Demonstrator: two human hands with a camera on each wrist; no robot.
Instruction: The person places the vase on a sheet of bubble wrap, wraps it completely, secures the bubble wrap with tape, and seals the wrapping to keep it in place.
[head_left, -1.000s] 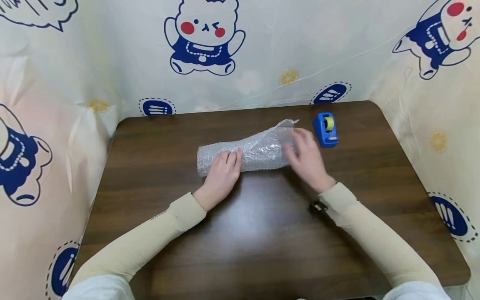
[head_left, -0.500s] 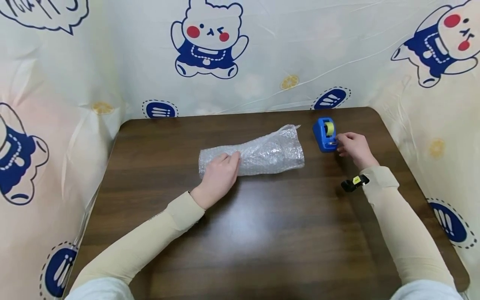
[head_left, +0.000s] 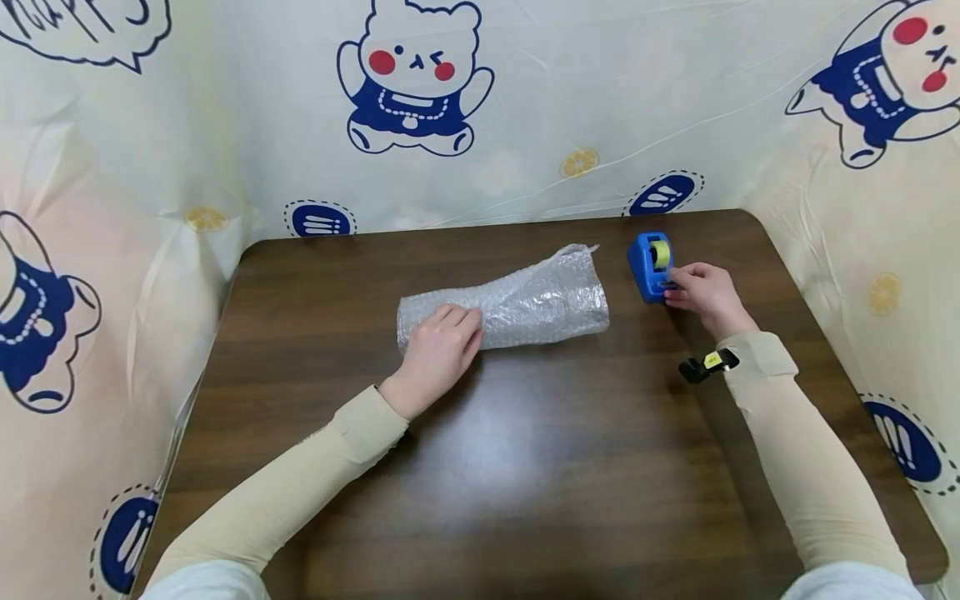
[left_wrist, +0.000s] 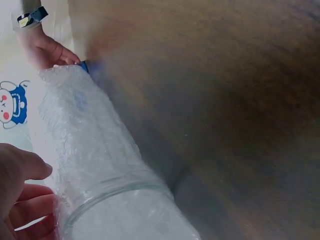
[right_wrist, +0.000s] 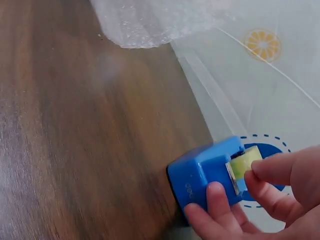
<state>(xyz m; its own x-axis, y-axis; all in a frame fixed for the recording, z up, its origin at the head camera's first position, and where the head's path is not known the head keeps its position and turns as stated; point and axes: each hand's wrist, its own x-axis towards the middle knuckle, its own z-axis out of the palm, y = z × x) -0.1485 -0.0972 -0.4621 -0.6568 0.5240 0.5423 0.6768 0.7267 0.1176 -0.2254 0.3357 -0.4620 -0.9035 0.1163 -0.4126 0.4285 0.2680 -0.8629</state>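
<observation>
One dark tabletop (head_left: 525,467) bears bubble wrap (head_left: 536,304) before cartoon-printed sheeting (head_left: 532,92).

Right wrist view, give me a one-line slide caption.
A right hand grips a blue tape dispenser on a dark wooden table, bubble wrap at the frame's top.

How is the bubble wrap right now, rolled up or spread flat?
Rolled up: the head view shows the bubble wrap as a long bundle on the table, and the left wrist view shows its rounded surface.
</observation>
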